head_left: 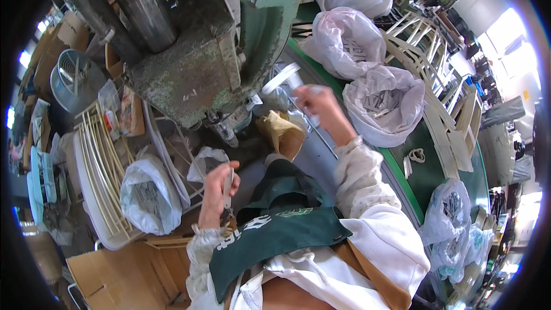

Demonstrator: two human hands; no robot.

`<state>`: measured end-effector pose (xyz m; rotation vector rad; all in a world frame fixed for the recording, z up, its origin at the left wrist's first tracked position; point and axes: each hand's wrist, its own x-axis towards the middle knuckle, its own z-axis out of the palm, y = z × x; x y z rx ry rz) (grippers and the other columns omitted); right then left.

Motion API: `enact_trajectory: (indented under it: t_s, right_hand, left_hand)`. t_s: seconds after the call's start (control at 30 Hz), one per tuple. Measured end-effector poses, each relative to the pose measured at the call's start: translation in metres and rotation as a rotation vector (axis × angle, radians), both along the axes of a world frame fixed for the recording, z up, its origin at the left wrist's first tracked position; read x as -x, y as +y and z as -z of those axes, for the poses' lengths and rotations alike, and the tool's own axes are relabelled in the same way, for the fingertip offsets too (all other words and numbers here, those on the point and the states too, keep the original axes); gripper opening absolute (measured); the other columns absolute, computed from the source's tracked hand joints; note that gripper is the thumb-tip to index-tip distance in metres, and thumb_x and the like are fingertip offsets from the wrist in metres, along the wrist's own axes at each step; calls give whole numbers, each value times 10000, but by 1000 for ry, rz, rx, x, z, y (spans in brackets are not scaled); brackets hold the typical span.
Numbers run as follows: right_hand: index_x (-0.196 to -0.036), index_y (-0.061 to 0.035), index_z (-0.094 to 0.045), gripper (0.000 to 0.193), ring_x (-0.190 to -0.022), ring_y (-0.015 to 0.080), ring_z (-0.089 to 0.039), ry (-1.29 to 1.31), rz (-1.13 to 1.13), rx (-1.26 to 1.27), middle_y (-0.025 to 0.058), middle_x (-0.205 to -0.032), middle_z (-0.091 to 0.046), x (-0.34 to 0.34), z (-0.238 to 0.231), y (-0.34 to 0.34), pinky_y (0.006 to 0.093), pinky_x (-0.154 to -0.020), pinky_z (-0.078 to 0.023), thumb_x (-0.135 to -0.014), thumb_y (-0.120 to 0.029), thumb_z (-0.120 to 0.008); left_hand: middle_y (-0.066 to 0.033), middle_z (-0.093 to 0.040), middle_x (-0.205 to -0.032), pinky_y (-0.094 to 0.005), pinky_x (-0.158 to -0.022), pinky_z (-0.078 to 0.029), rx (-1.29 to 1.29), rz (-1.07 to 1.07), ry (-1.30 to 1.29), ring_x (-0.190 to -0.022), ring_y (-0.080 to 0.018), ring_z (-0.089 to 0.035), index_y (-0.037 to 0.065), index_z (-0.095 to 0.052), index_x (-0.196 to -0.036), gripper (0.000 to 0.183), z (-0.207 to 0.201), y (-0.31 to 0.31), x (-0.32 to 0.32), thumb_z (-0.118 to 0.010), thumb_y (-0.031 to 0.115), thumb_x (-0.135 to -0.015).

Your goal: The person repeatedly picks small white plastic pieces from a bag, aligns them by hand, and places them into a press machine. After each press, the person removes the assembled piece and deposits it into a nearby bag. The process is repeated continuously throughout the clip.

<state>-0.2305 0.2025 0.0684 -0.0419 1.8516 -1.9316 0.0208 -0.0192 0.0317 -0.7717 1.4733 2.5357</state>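
the person's left hand (217,186) is clenched around a thin grey metal strip (229,186), pinched between thumb and fingers (231,166), its long axis running roughly upright from six to twelve o'clock, the top end just past the knuckles. the right hand (319,105) is stretched out toward one o'clock, well apart from the left, its fingers closed on something pale and blurred that i cannot make out; a long thin rod (322,138) seems to run from it down toward five o'clock. the strip sits in the left hand alone, so that hand is the nearer by far.

at eleven o'clock from the strip stands the heavy green, grime-coated press machine (195,63), with a crumpled tan paper bag (282,133) at its foot between the two hands. just beside the left hand, at nine o'clock, lies a white plastic bag of small metal parts (146,198) by a rack of pale rods (103,166). off the right hand at three o'clock an open white plastic bag of grey pieces (383,103) rests on the green worktop (425,175). a dark green apron (275,224) covers the lap.
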Motion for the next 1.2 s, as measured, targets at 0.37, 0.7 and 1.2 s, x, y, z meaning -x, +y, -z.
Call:
enact_trajectory:
  t_s: [0.37, 0.7, 1.2]
  right_hand:
    - [-1202, 53, -458, 302, -876, 261, -653, 109, -494, 239, 173, -1068, -617, 11, 1, -25, 327, -665, -535, -907, -2, -494]
    - [-878, 59, -546, 257, -584, 124, -603, 66, -650, 129, 114, -765, -659, -60, 1, -107, 232, -494, -473, -935, -190, -576]
    - [-970, -33, -578, 147, -760, 234, -606, 933, -492, -311, 101, -838, -651, 18, 146, -106, 339, -699, -498, -838, -38, -515]
  left_hand:
    - [-114, -590, -911, -318, -688, -474, -407, -231, 133, -741, -177, -560, 11, -493, -1214, 309, 51, 16, 8, -383, 159, -967]
    - [-88, -584, -1003, -331, -755, -513, -364, -277, 152, -854, -179, -587, 106, -470, -1281, 318, 26, 27, 25, -426, 221, -989]
    - [-59, -552, -869, -276, -612, -363, -653, -316, 175, -682, -136, -439, -17, -523, -1204, 399, 70, 27, 11, -394, 227, -917]
